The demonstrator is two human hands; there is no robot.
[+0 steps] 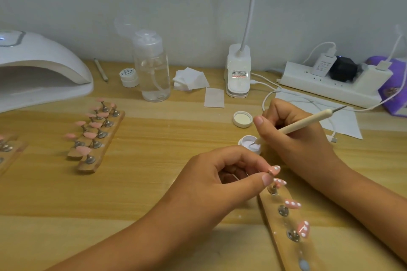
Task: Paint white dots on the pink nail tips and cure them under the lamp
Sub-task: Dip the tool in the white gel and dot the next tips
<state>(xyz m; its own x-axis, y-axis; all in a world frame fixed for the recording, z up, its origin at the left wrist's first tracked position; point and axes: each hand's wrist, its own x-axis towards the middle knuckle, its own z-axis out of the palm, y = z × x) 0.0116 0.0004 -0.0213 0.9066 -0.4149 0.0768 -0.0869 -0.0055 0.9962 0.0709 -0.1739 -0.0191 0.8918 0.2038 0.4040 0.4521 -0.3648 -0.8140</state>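
My left hand [222,180] pinches a pink nail tip [274,170] with white dots between thumb and forefinger, just above a wooden holder strip [284,222]. Three more dotted pink tips stand on that strip, one of them [292,204] near its middle. My right hand [293,136] grips a cream dotting pen [308,122], whose tip dips into a small open jar of white gel [250,142]. The jar's lid [242,119] lies beside it. The white curing lamp [41,72] stands at the far left.
Two wooden strips with several plain pink tips [97,136] lie left of centre, another strip at the left edge [6,149]. Behind stand a clear pump bottle [152,70], a small white jar [129,77], cotton pads [190,79], a desk lamp base [238,72] and a power strip [330,81].
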